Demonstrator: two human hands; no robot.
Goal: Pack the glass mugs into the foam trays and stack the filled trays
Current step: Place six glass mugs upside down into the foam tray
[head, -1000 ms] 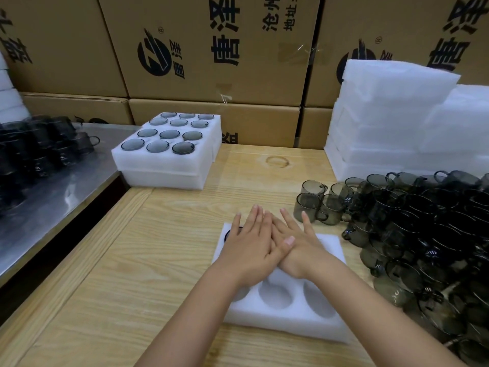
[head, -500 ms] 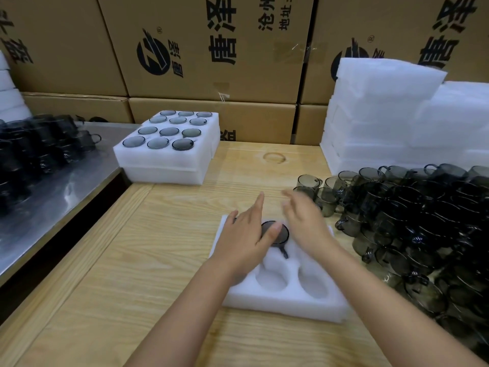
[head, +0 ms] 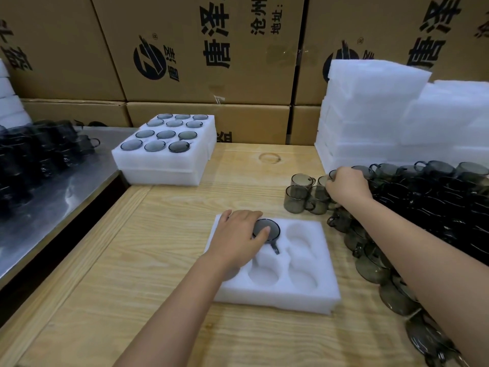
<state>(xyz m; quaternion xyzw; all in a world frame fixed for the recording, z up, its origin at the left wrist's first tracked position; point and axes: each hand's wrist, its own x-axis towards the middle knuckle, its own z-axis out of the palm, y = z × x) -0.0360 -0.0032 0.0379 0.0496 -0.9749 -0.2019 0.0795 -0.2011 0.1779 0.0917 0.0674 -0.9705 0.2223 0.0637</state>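
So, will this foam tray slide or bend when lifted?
Probably light, so the foam tray may slide on the smooth wooden table. Its thick walls suggest little bending. The single mug sits at its far edge, so it might tip.

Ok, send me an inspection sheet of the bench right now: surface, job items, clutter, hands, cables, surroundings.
Surface: wooden table, with a steel counter on its left.
Job's things: the near foam tray holds one seated mug, and the other pockets in view are empty. Filled trays are stacked far left, loose mugs are heaped on the right, and spare foam is piled behind them.
Clutter: more dark mugs on the steel counter.
Hands: the left hand rests on the near tray with its thumb on the seated mug. The right hand curls over one of the loose mugs.
Cables: nothing seen.
Surroundings: printed cartons stacked behind the table.
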